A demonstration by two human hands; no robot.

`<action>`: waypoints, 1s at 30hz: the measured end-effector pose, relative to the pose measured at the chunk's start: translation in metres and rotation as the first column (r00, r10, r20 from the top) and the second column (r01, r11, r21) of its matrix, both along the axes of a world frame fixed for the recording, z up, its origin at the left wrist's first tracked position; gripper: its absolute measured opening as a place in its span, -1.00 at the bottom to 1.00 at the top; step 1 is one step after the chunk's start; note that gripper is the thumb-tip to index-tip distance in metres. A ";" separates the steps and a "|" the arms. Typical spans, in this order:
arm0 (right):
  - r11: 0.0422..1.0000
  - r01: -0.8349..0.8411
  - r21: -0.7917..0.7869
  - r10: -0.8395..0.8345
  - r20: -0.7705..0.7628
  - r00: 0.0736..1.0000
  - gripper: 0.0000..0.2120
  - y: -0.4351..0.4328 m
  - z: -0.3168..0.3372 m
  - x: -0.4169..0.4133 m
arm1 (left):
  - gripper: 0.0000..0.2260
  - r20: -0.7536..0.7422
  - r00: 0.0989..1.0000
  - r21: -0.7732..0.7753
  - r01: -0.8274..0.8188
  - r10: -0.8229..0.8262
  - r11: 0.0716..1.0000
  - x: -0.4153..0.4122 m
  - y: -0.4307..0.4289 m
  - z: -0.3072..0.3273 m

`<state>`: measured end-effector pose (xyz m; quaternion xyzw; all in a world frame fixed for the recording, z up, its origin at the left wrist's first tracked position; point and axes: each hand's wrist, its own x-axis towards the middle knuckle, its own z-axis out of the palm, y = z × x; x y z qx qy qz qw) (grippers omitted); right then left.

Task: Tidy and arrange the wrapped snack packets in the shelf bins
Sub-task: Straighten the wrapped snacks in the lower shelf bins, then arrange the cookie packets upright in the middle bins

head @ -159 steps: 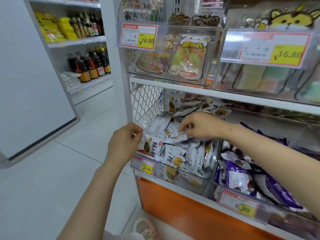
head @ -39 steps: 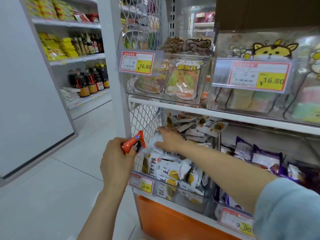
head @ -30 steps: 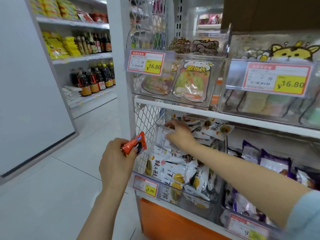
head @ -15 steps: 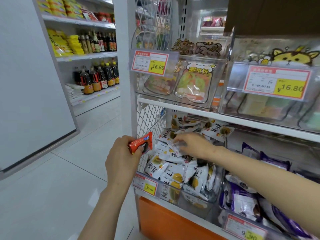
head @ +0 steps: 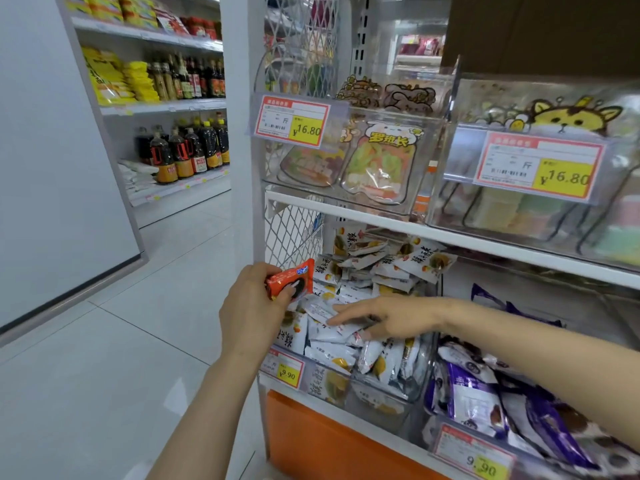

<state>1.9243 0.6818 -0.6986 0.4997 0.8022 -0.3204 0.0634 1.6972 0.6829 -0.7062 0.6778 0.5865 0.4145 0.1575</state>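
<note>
- We're at the snack shelf, looking down at both bare arms reaching in from the bottom of the view.
- The left hand is clamped on a red packet, fingers and thumb curled round its lower end. It holds the packet up just beside the wire mesh panel, at the left edge of the bin.
- The right hand lies across the heap with its fingers stretched out straight and pointing left. The fingertips touch the top of the white packets, and we see nothing gripped.
- Those white packets fill the clear bin on the lower shelf. They are piled loosely, some flat at the back and some standing on edge at the front.
- A yellow 9.90 price tag hangs on the bin's front left corner, just below the left wrist.
- In the next bin to the right we find the purple packets, jumbled under the right forearm.
- One shelf up, the upper bins carry 16.80 tags and hold cartoon-printed bags.
- An orange panel runs below the lower shelf.
- Across the aisle to the left, dark sauce bottles stand in rows.
</note>
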 end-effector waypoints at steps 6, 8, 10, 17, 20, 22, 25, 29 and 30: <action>0.828 0.326 0.457 -0.262 -0.200 0.944 -0.53 0.024 0.019 0.012 | -0.78 -0.003 1.000 0.015 0.013 -0.013 1.000 0.002 0.003 -0.001; 0.708 0.362 0.606 -0.383 -0.101 0.918 -0.41 0.045 0.020 0.020 | -0.79 0.006 0.999 0.016 0.040 -0.040 0.999 0.006 0.003 -0.003; 0.722 0.269 0.637 -0.431 0.110 0.896 -0.30 0.065 0.013 0.027 | -0.79 0.019 0.997 0.011 0.073 -0.073 0.997 0.011 0.005 -0.005; 0.678 0.187 0.711 -0.507 0.268 0.819 -0.48 0.085 -0.008 0.015 | -0.79 0.021 0.986 -0.010 0.165 -0.165 0.986 0.022 0.020 -0.016; 0.622 0.253 0.741 -0.481 0.107 0.870 -0.68 0.086 -0.002 0.007 | -0.79 0.032 0.988 -0.005 0.149 -0.149 0.989 0.021 0.023 -0.017; 0.699 0.354 0.622 -0.410 -0.058 0.910 -0.58 0.087 0.006 0.003 | -0.80 0.052 0.991 0.002 0.120 -0.120 0.993 0.020 0.025 -0.016; 0.884 0.342 0.319 -0.303 -0.165 0.939 -0.51 0.085 0.018 0.003 | -0.80 0.071 0.994 0.016 0.083 -0.084 0.996 0.019 0.025 -0.015; 0.799 0.538 0.269 -0.420 -0.392 0.819 -0.66 0.084 0.023 0.029 | -0.79 0.054 0.996 0.016 0.064 -0.065 0.998 0.016 0.024 -0.014; 0.797 0.549 0.252 -0.429 -0.404 0.808 -0.64 0.080 0.027 0.037 | -0.78 0.048 0.997 0.016 0.058 -0.059 0.998 0.016 0.025 -0.013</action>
